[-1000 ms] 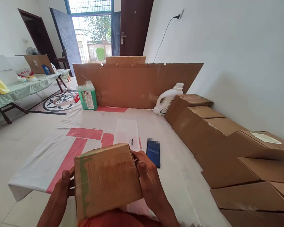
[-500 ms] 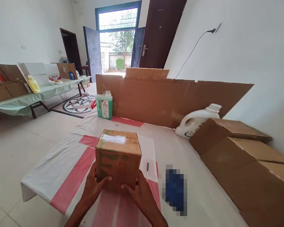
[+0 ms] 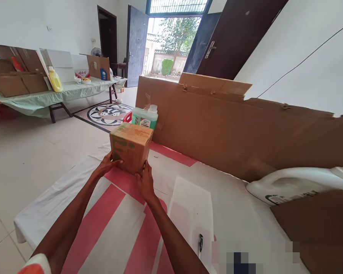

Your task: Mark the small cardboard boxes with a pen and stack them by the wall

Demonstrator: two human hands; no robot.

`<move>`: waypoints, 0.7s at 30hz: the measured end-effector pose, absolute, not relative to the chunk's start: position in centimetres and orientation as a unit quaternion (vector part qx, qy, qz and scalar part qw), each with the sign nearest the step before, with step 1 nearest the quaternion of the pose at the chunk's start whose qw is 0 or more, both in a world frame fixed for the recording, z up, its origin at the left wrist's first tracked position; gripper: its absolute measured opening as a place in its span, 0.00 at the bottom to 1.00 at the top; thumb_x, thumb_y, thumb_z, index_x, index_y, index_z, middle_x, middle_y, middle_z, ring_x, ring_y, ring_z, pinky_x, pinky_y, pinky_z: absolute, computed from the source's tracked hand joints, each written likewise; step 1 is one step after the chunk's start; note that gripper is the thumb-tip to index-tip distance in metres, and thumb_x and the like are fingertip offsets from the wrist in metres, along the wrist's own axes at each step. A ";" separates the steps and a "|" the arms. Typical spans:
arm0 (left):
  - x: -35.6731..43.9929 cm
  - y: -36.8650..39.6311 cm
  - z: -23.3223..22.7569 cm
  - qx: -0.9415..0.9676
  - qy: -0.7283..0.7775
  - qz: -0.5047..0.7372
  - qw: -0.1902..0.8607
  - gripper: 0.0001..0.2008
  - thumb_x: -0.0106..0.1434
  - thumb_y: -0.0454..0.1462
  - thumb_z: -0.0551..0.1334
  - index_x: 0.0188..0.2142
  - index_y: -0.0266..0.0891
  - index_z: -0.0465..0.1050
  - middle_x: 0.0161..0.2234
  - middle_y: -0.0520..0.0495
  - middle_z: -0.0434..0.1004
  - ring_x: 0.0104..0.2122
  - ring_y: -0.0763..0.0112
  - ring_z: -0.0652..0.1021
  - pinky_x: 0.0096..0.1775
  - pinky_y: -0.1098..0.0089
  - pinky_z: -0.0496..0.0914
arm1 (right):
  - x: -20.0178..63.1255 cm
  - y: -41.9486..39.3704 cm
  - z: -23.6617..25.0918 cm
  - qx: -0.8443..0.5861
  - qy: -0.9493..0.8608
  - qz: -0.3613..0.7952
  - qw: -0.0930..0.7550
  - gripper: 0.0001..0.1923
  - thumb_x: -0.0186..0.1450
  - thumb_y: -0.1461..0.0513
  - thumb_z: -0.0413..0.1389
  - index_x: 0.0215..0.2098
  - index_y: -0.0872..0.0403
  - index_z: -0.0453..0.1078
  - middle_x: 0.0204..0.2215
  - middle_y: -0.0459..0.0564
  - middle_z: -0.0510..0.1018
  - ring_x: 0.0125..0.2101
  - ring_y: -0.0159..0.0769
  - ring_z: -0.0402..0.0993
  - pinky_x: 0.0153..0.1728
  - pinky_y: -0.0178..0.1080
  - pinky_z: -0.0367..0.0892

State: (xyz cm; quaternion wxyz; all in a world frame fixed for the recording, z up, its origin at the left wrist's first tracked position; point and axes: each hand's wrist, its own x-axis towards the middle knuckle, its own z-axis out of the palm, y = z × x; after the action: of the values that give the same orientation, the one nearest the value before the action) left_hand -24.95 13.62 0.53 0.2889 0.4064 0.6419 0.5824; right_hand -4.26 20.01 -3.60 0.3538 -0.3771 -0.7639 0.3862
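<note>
With left hand [image 3: 108, 164] and right hand [image 3: 146, 182], grips a cardboard box [image 3: 128, 156] by its lower sides; holds it near the far left corner of the cloth-covered table [image 3: 117, 228], partly hiding a green jug [image 3: 144, 115].

i see a pen [image 3: 201, 243] on a white sheet [image 3: 190, 203] and, across the floor [image 3: 57, 152], a yellow bottle [image 3: 55, 80] on a green-covered table [image 3: 77, 91].

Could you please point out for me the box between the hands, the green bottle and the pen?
Box [image 3: 130, 153]: head view, on its near face.
Green bottle [image 3: 143, 115]: head view, on its upper body, above the label.
Pen [image 3: 201, 242]: head view, on its dark part.
</note>
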 end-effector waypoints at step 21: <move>-23.5 23.9 -2.3 0.365 0.753 0.525 0.153 0.68 0.58 0.54 0.72 0.74 0.23 0.25 0.75 0.16 0.24 0.75 0.38 0.34 0.72 0.48 0.46 | 5.7 19.8 -0.2 -0.405 -0.718 0.507 0.251 0.22 0.72 0.52 0.51 0.59 0.52 0.70 0.63 0.60 0.72 0.50 0.46 0.79 0.47 0.49 0.79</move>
State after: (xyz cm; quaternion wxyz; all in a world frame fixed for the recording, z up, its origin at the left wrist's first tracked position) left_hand -23.54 23.85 -2.25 0.1527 0.3650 0.7533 0.5254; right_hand 5.66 19.77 -0.16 0.2510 -0.4049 -0.7184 0.5069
